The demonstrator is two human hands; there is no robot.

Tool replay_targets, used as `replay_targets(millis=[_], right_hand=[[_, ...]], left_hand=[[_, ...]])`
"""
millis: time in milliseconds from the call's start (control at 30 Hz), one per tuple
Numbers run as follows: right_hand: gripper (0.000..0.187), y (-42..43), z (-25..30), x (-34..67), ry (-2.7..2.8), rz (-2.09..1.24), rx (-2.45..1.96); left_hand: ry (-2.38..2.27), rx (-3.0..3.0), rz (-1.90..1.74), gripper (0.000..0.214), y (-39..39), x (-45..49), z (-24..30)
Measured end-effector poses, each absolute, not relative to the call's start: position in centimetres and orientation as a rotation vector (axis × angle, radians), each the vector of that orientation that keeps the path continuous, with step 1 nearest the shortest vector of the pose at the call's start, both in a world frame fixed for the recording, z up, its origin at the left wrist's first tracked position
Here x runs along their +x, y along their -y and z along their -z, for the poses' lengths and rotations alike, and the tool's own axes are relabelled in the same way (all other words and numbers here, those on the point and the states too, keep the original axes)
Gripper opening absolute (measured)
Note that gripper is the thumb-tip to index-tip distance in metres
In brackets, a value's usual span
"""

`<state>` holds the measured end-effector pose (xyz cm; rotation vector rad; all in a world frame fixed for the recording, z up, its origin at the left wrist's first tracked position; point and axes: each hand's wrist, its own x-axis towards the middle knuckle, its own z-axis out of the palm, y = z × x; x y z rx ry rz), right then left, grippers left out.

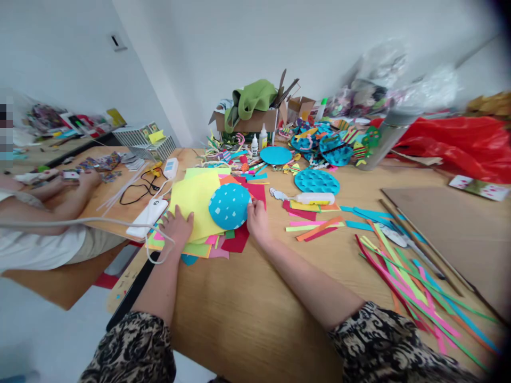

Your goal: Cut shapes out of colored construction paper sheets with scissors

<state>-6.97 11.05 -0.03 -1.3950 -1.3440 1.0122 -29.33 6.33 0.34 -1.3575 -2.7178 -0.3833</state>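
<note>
My right hand (259, 222) pinches the right edge of a blue paper disc (227, 206) dotted with pale squarish spots. The disc is over a stack of coloured paper, with a yellow sheet (187, 194) on top. Fingers spread, my left hand (176, 227) lies flat on the left edge of the stack. Red paper (238, 240) sticks out from under the stack. To the right are a white glue bottle (315, 198), lying on its side, and a blue disc with raised bumps (316, 182). A plain blue disc (275, 155) lies farther back.
Paper strips (419, 287) and a cardboard sheet (455, 229) cover the right side. A grey-lidded bottle (389, 139) stands behind them. A box with green cloth (252, 101) is at the back. A white cable (99, 221) crosses near my left hand. Another person's arm (48, 213) is at left.
</note>
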Motion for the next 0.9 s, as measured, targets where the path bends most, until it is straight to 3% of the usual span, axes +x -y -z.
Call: replay_targets(millis=[200,567,700,900], right_hand=[[0.016,-9.3,-0.3,-8.8,1.434,-0.926,-1.473],[0.038,-10.6,-3.9,-11.5,1.619,-0.813,-1.62],[0.06,-9.2,-2.1,-8.8,1.729,-0.631,-1.735],[0.071,-6.2,0.3,-8.9,2.082,-0.665,-1.677]], left_hand=[[2.688,-1.554,0.337,0.061,-6.0,-28.5,0.1],[2.647,-1.447,0.672,0.057,-6.1,-29.6,-2.2],[2.681,-1.452,0.552,0.068,-5.6,-27.6,-1.2],[2.658,-1.574,0.311,0.069,-5.6,-25.9,-0.9]])
